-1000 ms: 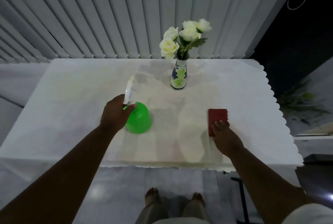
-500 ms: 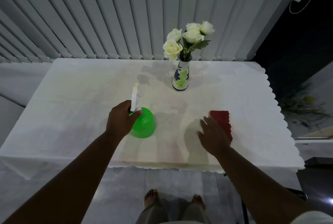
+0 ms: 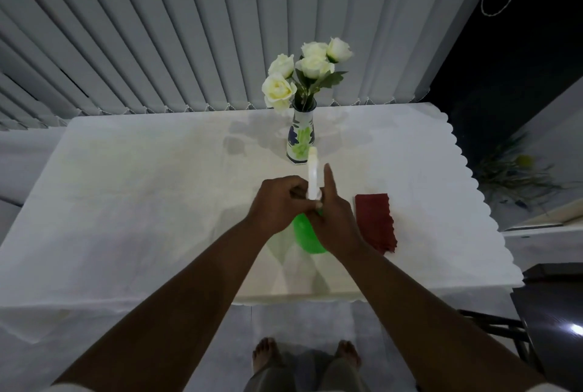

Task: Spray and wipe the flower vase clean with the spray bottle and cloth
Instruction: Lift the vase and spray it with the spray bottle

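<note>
A white vase (image 3: 300, 139) with blue and green flower patterns stands upright at the back middle of the table, holding white roses (image 3: 303, 71). Just in front of it I hold the green spray bottle (image 3: 307, 235) with its white nozzle head (image 3: 313, 175) pointing toward the vase. My left hand (image 3: 279, 202) grips the bottle's neck from the left. My right hand (image 3: 332, 218) wraps the neck from the right, index finger raised beside the nozzle. A dark red cloth (image 3: 375, 221) lies flat on the table just right of my right hand, untouched.
The table (image 3: 142, 202) carries a white scalloped cloth and fills the middle of the view. Grey vertical blinds (image 3: 189, 28) hang behind it. A dark stand (image 3: 504, 325) sits at the right near corner. My bare feet (image 3: 303, 357) show below the front edge.
My left hand carried the spray bottle rightward to the table's middle, in front of the vase. My right hand left the red cloth and moved left onto the bottle.
</note>
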Motion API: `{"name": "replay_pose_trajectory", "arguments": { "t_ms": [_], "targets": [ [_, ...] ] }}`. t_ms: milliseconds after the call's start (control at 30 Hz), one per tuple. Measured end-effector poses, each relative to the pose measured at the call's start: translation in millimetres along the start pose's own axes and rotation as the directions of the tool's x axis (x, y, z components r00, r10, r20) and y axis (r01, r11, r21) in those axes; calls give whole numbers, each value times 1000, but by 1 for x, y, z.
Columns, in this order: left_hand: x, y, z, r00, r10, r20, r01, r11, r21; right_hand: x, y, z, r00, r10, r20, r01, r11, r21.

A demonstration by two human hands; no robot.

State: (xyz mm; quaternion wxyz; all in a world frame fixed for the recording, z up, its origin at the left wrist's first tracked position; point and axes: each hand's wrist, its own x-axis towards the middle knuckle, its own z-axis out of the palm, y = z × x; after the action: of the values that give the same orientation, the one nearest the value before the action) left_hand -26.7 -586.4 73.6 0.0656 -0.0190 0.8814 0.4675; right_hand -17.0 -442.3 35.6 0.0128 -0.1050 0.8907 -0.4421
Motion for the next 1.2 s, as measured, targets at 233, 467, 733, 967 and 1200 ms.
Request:
{"name": "replay_pose_trajectory", "arguments": {
  "t_ms": [233,467,733,967,1200],
  "targets": [
    [85,-15,-10,974,-209,-86,191,965,-180,7,40,-44,972,138,-189,-137,990,21],
    [172,-14,-9,975,-208,-75,164,907,-387,16,59,-51,953,259,-157,-272,960,-68],
    [203,-15,-3,985,-163,-65,111,866,-488,25,36,-46,942,130,-310,-131,991,16],
    [197,-5,-18,981,-125,-147,47,893,-448,25,11,-55,967,79,-244,-48,990,132],
    [169,19,-51,984,-86,-159,-8,859,-513,26,-13,-64,970,61,-235,-13,979,201]
  ]
}}
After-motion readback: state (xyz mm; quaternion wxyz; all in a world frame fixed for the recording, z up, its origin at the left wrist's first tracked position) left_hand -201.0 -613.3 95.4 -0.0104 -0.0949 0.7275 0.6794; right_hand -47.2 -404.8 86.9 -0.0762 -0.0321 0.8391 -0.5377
